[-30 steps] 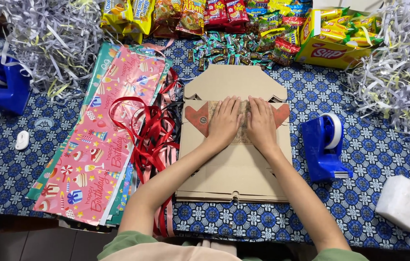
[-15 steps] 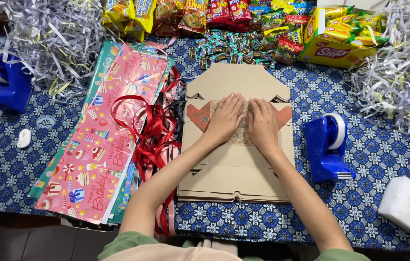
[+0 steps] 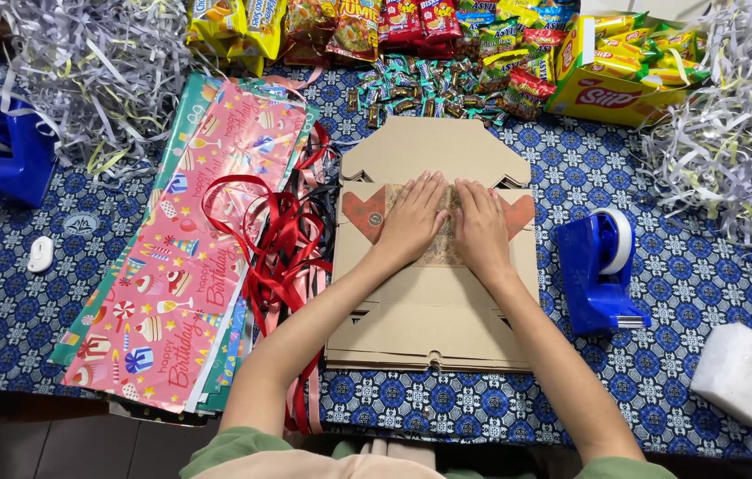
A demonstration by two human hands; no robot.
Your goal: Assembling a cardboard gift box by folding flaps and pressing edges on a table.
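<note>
Cardboard, brown, flat-folded: one box blank [image 3: 433, 302] lies at mid-table on a blue patterned cloth [image 3: 660, 372], its long axis running away from the person, tabbed top flap at the far end, stacked edges at the near end. Left hand [image 3: 413, 219] and right hand [image 3: 480, 226] both rest palm-down on the blank's upper middle, side by side, nearly touching, fingers straight and close together, pointing away from the body; each presses flat, pinching nothing. Both lie directly on the blank, equally near, over a patterned panel [image 3: 447, 248] flanked by red corner prints. Left of the blank: tangled red ribbon [image 3: 274, 239], touching its left edge; beyond that, sheets of pink party wrapping paper [image 3: 189, 257]. Right of the blank: blue tape dispenser [image 3: 602, 266], just beside the edge; further right and nearer, a white foam block [image 3: 744, 372]. Beyond the blank's far end: wrapped sweets and snack packets [image 3: 447, 53]. Shredded paper [image 3: 83, 80] sits at the far left and far right.
</note>
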